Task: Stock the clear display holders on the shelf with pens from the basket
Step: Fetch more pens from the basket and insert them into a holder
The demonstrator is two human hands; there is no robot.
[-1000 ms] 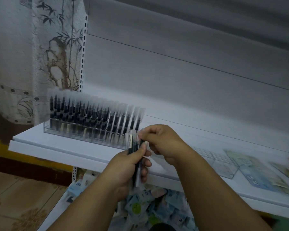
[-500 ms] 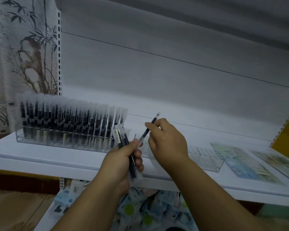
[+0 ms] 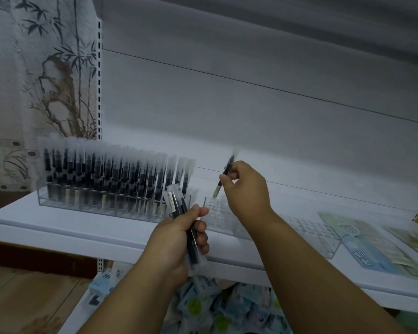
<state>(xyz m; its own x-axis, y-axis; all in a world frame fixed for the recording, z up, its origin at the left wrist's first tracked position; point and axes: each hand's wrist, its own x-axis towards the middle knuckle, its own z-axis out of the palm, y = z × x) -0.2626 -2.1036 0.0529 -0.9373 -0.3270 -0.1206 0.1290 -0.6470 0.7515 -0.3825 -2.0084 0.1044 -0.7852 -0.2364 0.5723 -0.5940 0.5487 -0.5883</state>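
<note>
Your right hand (image 3: 247, 186) pinches one pen (image 3: 223, 175) over the empty holder (image 3: 219, 214); your left hand (image 3: 176, 242) grips a pen bundle (image 3: 185, 221) beside the full holder (image 3: 101, 201)

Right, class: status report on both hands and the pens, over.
Left hand grips spare pens. Right hand pinches one pen, tip over empty holder. Nothing blocking.

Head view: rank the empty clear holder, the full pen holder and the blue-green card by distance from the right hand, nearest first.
1. Empty clear holder: just below the right hand.
2. Full pen holder: on the shelf to its left.
3. Blue-green card: flat on the shelf, far right.
</note>
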